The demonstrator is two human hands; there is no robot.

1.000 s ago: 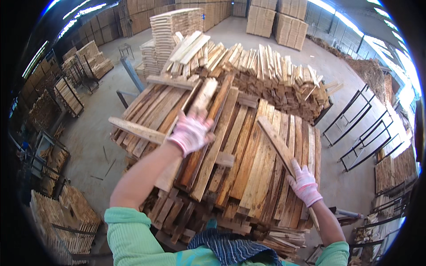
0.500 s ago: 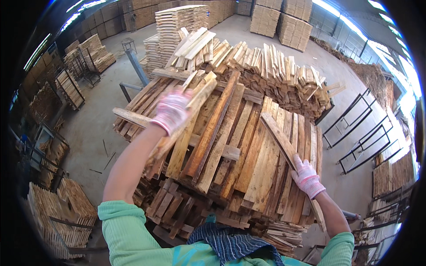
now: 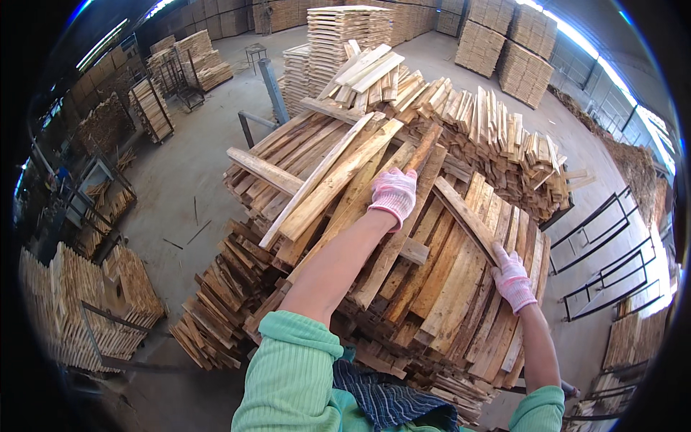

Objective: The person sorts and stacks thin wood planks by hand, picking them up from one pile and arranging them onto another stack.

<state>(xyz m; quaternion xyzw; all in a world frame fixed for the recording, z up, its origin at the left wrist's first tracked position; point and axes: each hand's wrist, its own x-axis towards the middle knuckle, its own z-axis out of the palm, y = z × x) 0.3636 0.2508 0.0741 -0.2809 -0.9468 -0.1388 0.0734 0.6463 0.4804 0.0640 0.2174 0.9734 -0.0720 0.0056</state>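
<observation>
Both my hands wear pinkish-white knit gloves. My left hand [image 3: 395, 194] is closed around a dark brown wooden plank [image 3: 426, 146], which lies lengthwise on top of the board stack. To the right, my right hand [image 3: 513, 279] grips the near part of another plank [image 3: 464, 216], slanted across the boards below it. Two pale planks, a narrow one [image 3: 324, 173] and a wider one [image 3: 345, 176], lie side by side left of my left hand. Under everything is a broad stack of rough boards [image 3: 450, 288] with a crosswise batten [image 3: 414, 250] showing between them.
A crosswise plank [image 3: 265, 171] juts past the stack's left edge. Beyond lies a heap of short boards [image 3: 497, 137] beside a blue metal post [image 3: 273, 90]. Black metal frames [image 3: 612, 266] stand on the right. More board piles [image 3: 93, 309] stand at the lower left.
My left hand has let go of the pale planks on the left and moved right onto the dark plank. My right hand keeps its plank. The whole view has shifted.
</observation>
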